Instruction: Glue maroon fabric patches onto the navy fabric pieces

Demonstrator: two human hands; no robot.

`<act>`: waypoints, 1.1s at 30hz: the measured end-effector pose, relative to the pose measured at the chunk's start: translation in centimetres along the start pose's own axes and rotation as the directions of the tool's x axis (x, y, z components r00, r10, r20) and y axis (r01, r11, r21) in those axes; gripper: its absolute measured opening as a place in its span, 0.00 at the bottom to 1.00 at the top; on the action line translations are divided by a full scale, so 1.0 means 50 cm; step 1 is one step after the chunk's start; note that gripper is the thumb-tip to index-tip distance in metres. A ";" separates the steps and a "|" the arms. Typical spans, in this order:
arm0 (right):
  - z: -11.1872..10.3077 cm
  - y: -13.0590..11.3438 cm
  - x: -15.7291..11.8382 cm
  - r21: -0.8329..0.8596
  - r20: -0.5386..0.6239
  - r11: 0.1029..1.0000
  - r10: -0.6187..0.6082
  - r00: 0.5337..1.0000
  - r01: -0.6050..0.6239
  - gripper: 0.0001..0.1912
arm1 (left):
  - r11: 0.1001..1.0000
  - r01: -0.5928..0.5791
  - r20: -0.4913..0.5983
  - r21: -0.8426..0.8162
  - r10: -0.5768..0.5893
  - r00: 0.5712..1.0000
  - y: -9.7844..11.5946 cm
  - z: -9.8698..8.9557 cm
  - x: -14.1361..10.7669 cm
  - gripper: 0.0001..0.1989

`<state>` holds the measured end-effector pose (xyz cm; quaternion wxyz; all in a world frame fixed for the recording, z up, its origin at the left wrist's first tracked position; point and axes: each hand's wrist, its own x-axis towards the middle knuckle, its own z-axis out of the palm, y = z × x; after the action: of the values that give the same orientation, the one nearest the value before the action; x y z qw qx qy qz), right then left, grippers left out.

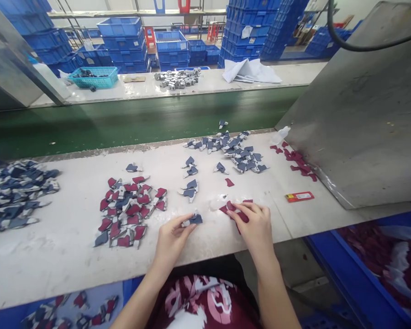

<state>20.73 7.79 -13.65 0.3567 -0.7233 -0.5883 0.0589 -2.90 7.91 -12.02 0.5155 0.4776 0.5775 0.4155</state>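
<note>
"What have your hands got?"

"My left hand (173, 237) has its thumb and fingertips pinched together on a blue part (196, 219), over the counter (71, 265). My right hand (256, 226) is curled, thumb and forefinger nearly meeting, down on some maroon patches (243, 215). I can't tell whether it grips one."

"How do they look?"

"The patches look thin and flat, with curved edges. My blue part has a smooth face on a pale, knobbly body. Similar parts, many faced in maroon, lie jumbled in a mixed pile (133, 208) to my left."

"Anything around you?"

"Clear plastic (219, 202) lies just beside my right fingertips. A big metal panel (373, 114) blocks the right side, a red packet (299, 196) near it. Beyond the counter runs a smooth green belt (150, 119), with a teal basket (106, 81) past it."

"And what's hard to see?"

"My fingers cover some patches. The blue pile (17, 194) at far left and the bin (359, 274) at lower right are cut off."
</note>
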 end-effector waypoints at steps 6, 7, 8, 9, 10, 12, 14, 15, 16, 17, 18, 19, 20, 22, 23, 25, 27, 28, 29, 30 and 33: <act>0.017 -0.010 0.009 0.093 0.057 0.988 0.120 0.991 -0.125 0.25 | 0.999 0.014 0.008 -0.050 -0.014 1.000 0.005 0.008 -0.002 0.15; 0.015 -0.012 0.011 0.124 0.073 0.981 0.140 0.988 -0.148 0.24 | 0.996 0.032 0.015 -0.082 -0.030 0.999 0.007 0.009 -0.003 0.15; 0.012 -0.014 0.012 0.164 0.086 0.970 0.165 0.983 -0.177 0.23 | 0.992 0.052 0.023 -0.115 -0.049 0.999 0.010 0.010 -0.004 0.16; 0.006 -0.017 0.011 0.212 0.094 0.954 0.195 0.976 -0.211 0.22 | 0.987 0.071 0.032 -0.144 -0.067 0.997 0.013 0.011 -0.005 0.17; -0.002 -0.022 0.009 0.270 0.102 0.932 0.224 0.969 -0.243 0.20 | 0.982 0.086 0.036 -0.166 -0.082 0.996 0.016 0.011 -0.005 0.17; -0.021 -0.035 0.000 0.387 0.131 0.879 0.248 0.960 -0.280 0.18 | 0.978 0.092 0.019 -0.187 -0.090 0.996 0.026 0.012 -0.007 0.17; -0.041 -0.058 -0.015 0.481 0.179 0.836 0.200 0.963 -0.263 0.16 | 0.981 0.073 -0.007 -0.181 -0.075 0.997 0.037 0.013 -0.009 0.15; -0.049 -0.072 -0.024 0.519 0.206 0.819 0.157 0.966 -0.244 0.15 | 0.983 0.061 -0.017 -0.175 -0.064 0.998 0.043 0.014 -0.011 0.14; -0.054 -0.088 -0.032 0.551 0.229 0.803 0.115 0.967 -0.226 0.14 | 0.984 0.051 -0.023 -0.171 -0.055 0.998 0.049 0.015 -0.013 0.13; -0.057 -0.104 -0.040 0.577 0.247 0.787 0.085 0.965 -0.217 0.14 | 0.984 0.043 -0.026 -0.171 -0.048 0.999 0.054 0.016 -0.016 0.12; -0.058 -0.121 -0.047 0.597 0.260 0.771 0.074 0.963 -0.221 0.14 | 0.984 0.037 -0.029 -0.175 -0.042 0.999 0.059 0.018 -0.018 0.12; -0.056 -0.136 -0.053 0.612 0.260 0.756 0.088 0.962 -0.234 0.14 | 0.983 0.032 -0.035 -0.183 -0.039 0.999 0.064 0.019 -0.021 0.12; -0.053 -0.150 -0.058 0.621 0.244 0.742 0.123 0.962 -0.253 0.14 | 0.981 0.029 -0.041 -0.191 -0.038 0.998 0.067 0.020 -0.025 0.13; -0.044 -0.172 -0.065 0.630 0.190 0.720 0.222 0.956 -0.292 0.13 | 0.979 0.023 -0.048 -0.202 -0.033 0.998 0.073 0.021 -0.030 0.13; -0.040 -0.180 -0.067 0.634 0.168 0.710 0.260 0.951 -0.306 0.13 | 0.978 0.018 -0.052 -0.206 -0.029 0.998 0.075 0.021 -0.033 0.13; -0.034 -0.190 -0.069 0.644 0.151 0.698 0.286 0.946 -0.314 0.12 | 0.977 0.008 -0.056 -0.214 -0.021 0.998 0.078 0.021 -0.037 0.13; -0.032 -0.196 -0.070 0.651 0.161 0.694 0.269 0.950 -0.307 0.11 | 0.976 -0.002 -0.062 -0.217 -0.011 0.998 0.080 0.020 -0.040 0.13; -0.031 -0.198 -0.070 0.655 0.166 0.694 0.256 0.952 -0.300 0.10 | 0.976 -0.008 -0.066 -0.216 -0.006 0.998 0.080 0.019 -0.041 0.13; -0.030 -0.200 -0.070 0.659 0.170 0.693 0.243 0.955 -0.294 0.09 | 0.977 -0.016 -0.070 -0.214 0.001 0.998 0.080 0.019 -0.042 0.13; -0.029 -0.201 -0.071 0.663 0.174 0.691 0.233 0.957 -0.289 0.08 | 0.977 -0.023 -0.073 -0.212 0.007 0.997 0.080 0.019 -0.042 0.13; -0.027 -0.206 -0.071 0.668 0.172 0.690 0.222 0.960 -0.279 0.08 | 0.977 -0.024 -0.071 -0.211 0.010 0.997 0.079 0.021 -0.044 0.13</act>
<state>12.00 4.57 -7.81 0.5641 -0.6105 -0.4334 0.3481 -1.35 6.52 -7.87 0.5394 0.4101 0.5434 0.4955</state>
